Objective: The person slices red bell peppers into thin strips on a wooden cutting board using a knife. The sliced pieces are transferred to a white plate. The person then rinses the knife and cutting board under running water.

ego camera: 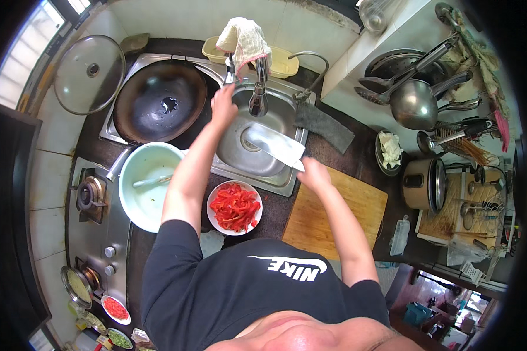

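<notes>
My right hand (315, 174) grips the handle of a cleaver (276, 144), whose broad wet-looking blade extends over the steel sink (272, 164) and its drain. My left hand (224, 107) reaches to the chrome stem or handle of the faucet (229, 75); its fingertips meet it, but whether they close around it is unclear. A pale cloth (244, 40) drapes over the faucet's neck, and the spout (258, 103) points down into the sink. Below my right forearm lies a wooden cutting board (342, 210). Sliced red peppers fill a white bowl (210, 219) nearer my body.
A wok (158, 103) sits left of the sink. A pale blue basin (131, 210) holds liquid and a utensil beside the gas stove (116, 223). A grey cloth (329, 127) hangs over the sink's right edge. Further right stand a small bowl (380, 164) and a rice cooker (415, 186).
</notes>
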Demonstrator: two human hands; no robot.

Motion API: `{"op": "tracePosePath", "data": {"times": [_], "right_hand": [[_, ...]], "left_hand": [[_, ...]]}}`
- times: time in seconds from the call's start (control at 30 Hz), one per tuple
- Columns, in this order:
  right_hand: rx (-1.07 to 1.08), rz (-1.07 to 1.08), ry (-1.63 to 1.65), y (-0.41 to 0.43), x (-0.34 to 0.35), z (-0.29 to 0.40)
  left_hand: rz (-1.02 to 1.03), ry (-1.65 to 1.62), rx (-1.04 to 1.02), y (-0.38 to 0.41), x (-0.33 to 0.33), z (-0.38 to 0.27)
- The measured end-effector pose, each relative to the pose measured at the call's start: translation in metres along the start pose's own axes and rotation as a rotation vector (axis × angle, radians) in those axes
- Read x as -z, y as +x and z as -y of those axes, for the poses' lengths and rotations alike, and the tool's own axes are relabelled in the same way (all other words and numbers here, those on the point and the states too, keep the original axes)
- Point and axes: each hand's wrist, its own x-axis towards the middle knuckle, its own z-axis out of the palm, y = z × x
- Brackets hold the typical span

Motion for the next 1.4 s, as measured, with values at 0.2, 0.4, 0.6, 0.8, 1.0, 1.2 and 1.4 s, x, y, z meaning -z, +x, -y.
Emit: {"op": "tracePosePath", "data": {"times": [0.2, 0.4, 0.6, 0.8, 1.0, 1.2, 1.4], "right_hand": [[0.138, 0.029, -0.150, 0.057, -0.010, 0.028], [0.167, 0.045, -0.152, 0.077, -0.008, 0.038], [0.218, 0.005, -0.113, 0.087, -0.004, 0.045], [0.187, 0.001, -0.149, 0.097, -0.010, 0.041], [0.183, -0.054, -0.125, 0.099, -0.013, 0.040], [0.215, -0.038, -0.107, 0.103, -0.013, 0.042], [0.195, -0.059, -0.088, 0.094, -0.012, 0.043]], "left_hand": [[0.165, 0.162, -0.223, 0.047, -0.003, -0.010], [0.063, 0.127, -0.296, 0.031, -0.003, -0.003], [-0.066, -0.184, -0.256, 0.014, -0.004, 0.004], [0.125, -1.646, 0.820, -0.017, -0.057, -0.034], [0.041, -1.478, 0.904, -0.032, -0.069, -0.039], [0.213, 0.020, 0.086, -0.051, -0.022, -0.068], [0.256, 0.270, 0.072, -0.081, -0.031, -0.029]]}}
